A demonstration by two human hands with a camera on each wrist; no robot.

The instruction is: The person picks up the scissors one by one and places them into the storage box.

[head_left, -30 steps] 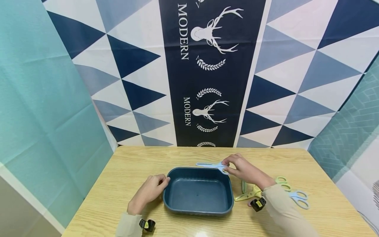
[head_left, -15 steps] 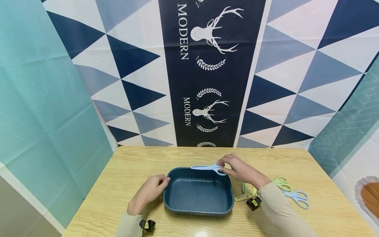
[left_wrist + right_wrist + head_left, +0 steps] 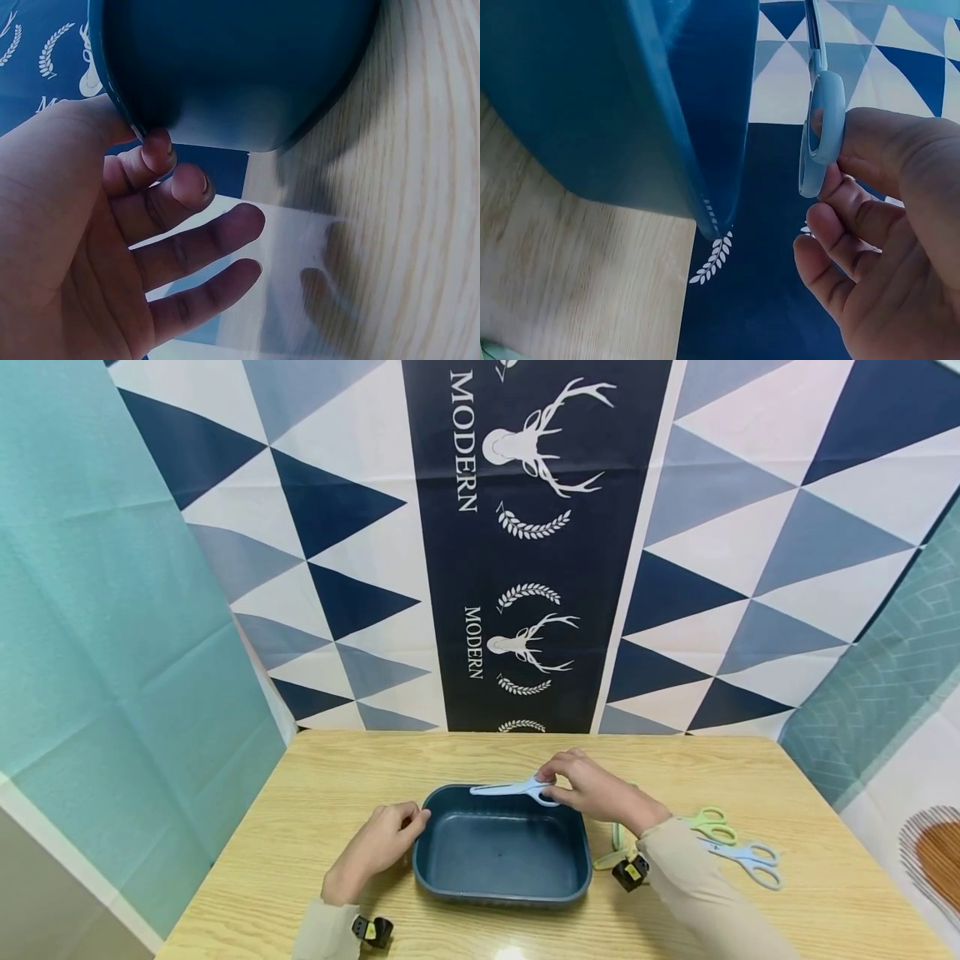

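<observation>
A dark blue plastic tray (image 3: pixel 501 853) stands on the wooden table (image 3: pixel 337 768). My right hand (image 3: pixel 555 785) pinches the handle of light blue scissors (image 3: pixel 504 790) and holds them level over the tray's far rim, blades pointing left. The right wrist view shows the scissors' handle (image 3: pixel 821 112) between my thumb and fingers (image 3: pixel 855 150), just beside the tray wall (image 3: pixel 592 97). My left hand (image 3: pixel 412 820) holds the tray's left rim. In the left wrist view the thumb lies on the rim and two curled fingers (image 3: pixel 161 154) touch the tray wall (image 3: pixel 240 67).
Right of the tray lie green scissors (image 3: pixel 708 823), another light blue pair (image 3: pixel 748 860) and a yellow-green pair (image 3: pixel 607 860) partly hidden by my right forearm. A patterned cloth backdrop (image 3: pixel 525 568) hangs close behind the table's far edge.
My right hand has carried the light blue scissors leftward, from beyond the tray's far right corner to over its far rim. The left hand and the tray have stayed put.
</observation>
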